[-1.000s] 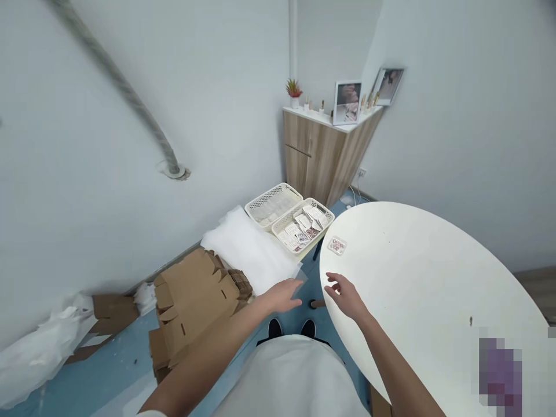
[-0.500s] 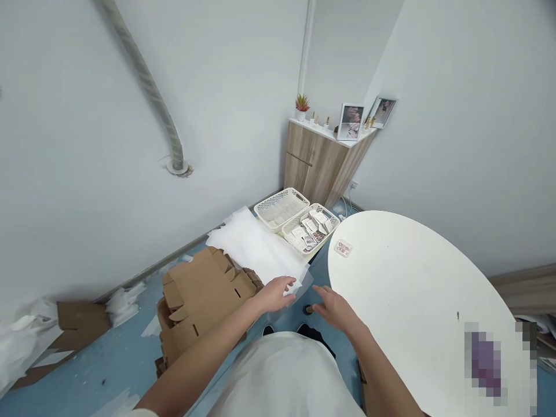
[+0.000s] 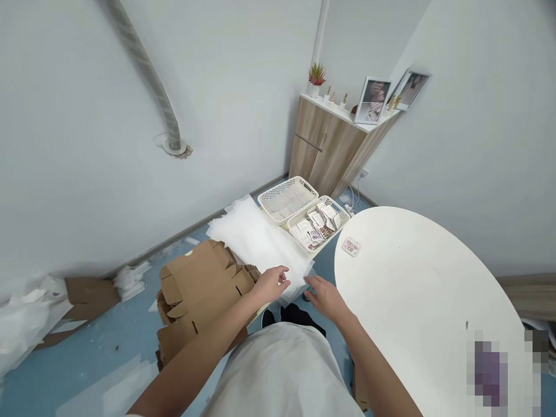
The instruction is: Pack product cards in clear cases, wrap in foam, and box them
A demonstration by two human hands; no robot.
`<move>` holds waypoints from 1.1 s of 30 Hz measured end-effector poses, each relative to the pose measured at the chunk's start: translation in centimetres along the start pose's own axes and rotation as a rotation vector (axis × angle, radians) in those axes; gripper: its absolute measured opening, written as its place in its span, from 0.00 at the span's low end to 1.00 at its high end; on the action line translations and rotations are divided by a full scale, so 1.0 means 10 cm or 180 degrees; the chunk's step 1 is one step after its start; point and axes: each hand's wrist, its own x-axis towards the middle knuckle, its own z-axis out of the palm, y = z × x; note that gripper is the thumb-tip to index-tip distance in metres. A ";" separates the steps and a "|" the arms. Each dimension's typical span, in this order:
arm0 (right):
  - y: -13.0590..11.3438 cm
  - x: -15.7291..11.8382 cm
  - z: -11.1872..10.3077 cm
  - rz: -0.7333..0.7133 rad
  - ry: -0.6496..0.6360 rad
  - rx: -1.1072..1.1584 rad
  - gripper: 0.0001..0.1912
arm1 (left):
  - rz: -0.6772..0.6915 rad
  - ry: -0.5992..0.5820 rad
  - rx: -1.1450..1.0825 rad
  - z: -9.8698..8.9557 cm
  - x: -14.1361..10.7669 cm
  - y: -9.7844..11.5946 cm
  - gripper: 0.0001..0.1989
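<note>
Above the near edge of a stack of thin white packing sheets (image 3: 260,231), my left hand (image 3: 270,285) has its fingers slightly curved, thumb apart, and nothing visible in it. My right hand (image 3: 326,296) reaches in from the right beside the same stack, fingers loosely stretched towards its corner. Whether those fingertips touch the sheet, I cannot tell. Flat brown cardboard boxes (image 3: 200,284) lie piled left of my left hand, partly behind my forearm. Beyond the sheets sit a white basket of printed packets (image 3: 319,223) and a white basket of clear packaging (image 3: 287,200).
A round white table (image 3: 417,278) stands on my right, with a small clear pack (image 3: 351,247) near its left edge. A wooden cabinet (image 3: 330,136) fills the corner. White plastic bags (image 3: 30,324) and a cardboard box (image 3: 93,295) lie on the floor at left.
My view has shifted slightly. My right hand has come closer to the corner of the white sheets. My left hand stays over their near edge, its fingers a little more curved.
</note>
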 end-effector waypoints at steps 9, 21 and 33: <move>0.17 0.77 0.13 -0.0227 -0.0674 -0.0269 0.22 | -0.0787 -0.0126 0.0289 0.01 0.25 -0.22 0.22; 0.29 1.58 0.67 -0.0314 -0.1179 0.0219 0.29 | -0.1414 0.0200 -0.0362 0.06 0.25 -0.42 0.22; 0.11 1.40 0.28 -0.0640 0.0038 0.1531 0.16 | -0.1578 0.0386 -0.0795 0.00 0.37 -0.36 0.29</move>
